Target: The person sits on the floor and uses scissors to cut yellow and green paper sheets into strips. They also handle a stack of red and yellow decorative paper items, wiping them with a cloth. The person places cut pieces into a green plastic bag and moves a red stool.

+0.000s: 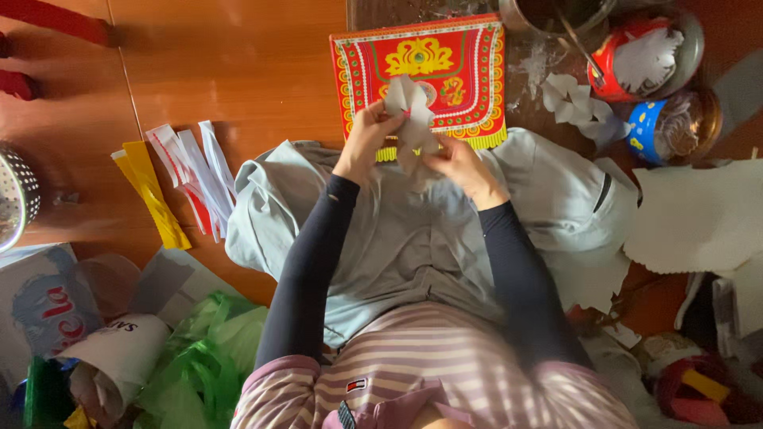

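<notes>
Wooden floor (238, 71); both grips on white paper cutout (409, 107)

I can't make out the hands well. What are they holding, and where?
Both hold one white paper cutout: left hand at its left edge, right hand at its lower right.

Both arms reach forward from the body, in dark long sleeves that end at the wrists, forearms angled inward so the hands meet at centre. Left hand (367, 137) raised slightly higher, fingers curled and pinched shut, back of hand toward camera. Right hand (463, 167) lower, just beside the left, thumb and fingers pinched together, wrist bent inward. Elbows spread wide near the torso.
</notes>
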